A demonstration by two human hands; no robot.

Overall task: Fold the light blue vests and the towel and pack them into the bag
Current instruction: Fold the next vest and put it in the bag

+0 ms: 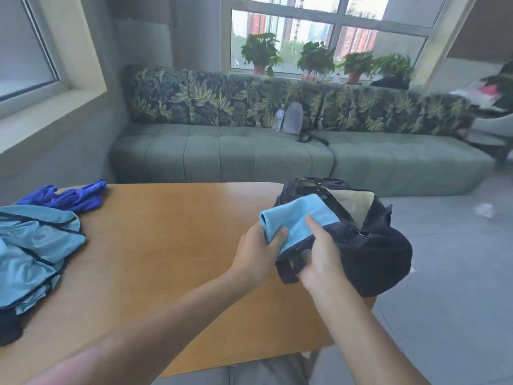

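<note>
Folded vest at the bag's mouth.
My left hand point(261, 251) and right hand point(322, 257) both grip the folded light blue vest point(297, 218) over the open black bag point(377, 251) on the table point(166, 245); more vests point(33, 245) lie far left.

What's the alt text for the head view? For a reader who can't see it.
Two hands push a folded light blue cloth into an open black bag at the right edge of a wooden table; the left hand grips the cloth, the right hand holds the bag's opening. Unfolded light blue vests lie far left.
</note>
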